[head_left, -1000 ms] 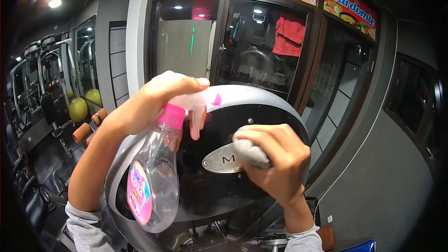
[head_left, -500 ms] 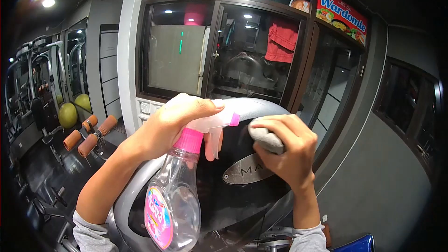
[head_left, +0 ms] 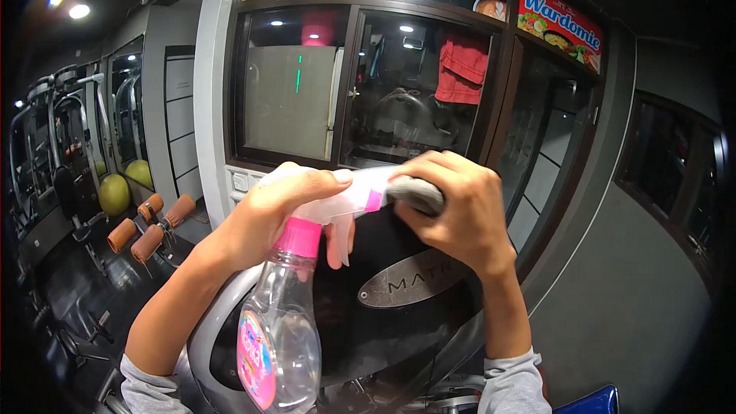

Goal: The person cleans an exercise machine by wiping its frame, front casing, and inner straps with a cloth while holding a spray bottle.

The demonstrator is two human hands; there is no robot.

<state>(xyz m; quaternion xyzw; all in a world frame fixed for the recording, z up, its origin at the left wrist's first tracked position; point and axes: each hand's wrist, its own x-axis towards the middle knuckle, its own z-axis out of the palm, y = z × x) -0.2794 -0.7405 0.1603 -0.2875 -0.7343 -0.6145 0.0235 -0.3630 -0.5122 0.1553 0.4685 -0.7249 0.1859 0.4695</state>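
Note:
A clear spray bottle point(head_left: 285, 326) with a pink collar and a pink-tipped nozzle hangs upright from my left hand point(head_left: 280, 203), which is wrapped round its spray head. Some of its fingers show behind the trigger. My right hand point(head_left: 464, 211) grips a bunched grey cloth point(head_left: 418, 195) just beyond the nozzle, at the upper rim of the machine. Below both hands is the machine's black panel point(head_left: 345, 337) in a silver-grey frame. An oval metal badge point(head_left: 410, 280) on the panel reads "MAT..", its right end partly hidden by my right arm.
Behind the machine stands a window front point(head_left: 418, 107) under food signs, with a red cloth point(head_left: 462, 69) hanging there. Orange foam rollers point(head_left: 147, 244) and a yellow-green ball point(head_left: 114, 195) are at left. A blue padded surface point(head_left: 586, 402) shows at lower right.
My right hand has moved up and left with the grey cloth, closer to the nozzle, uncovering more of the badge. The spray bottle has shifted slightly left.

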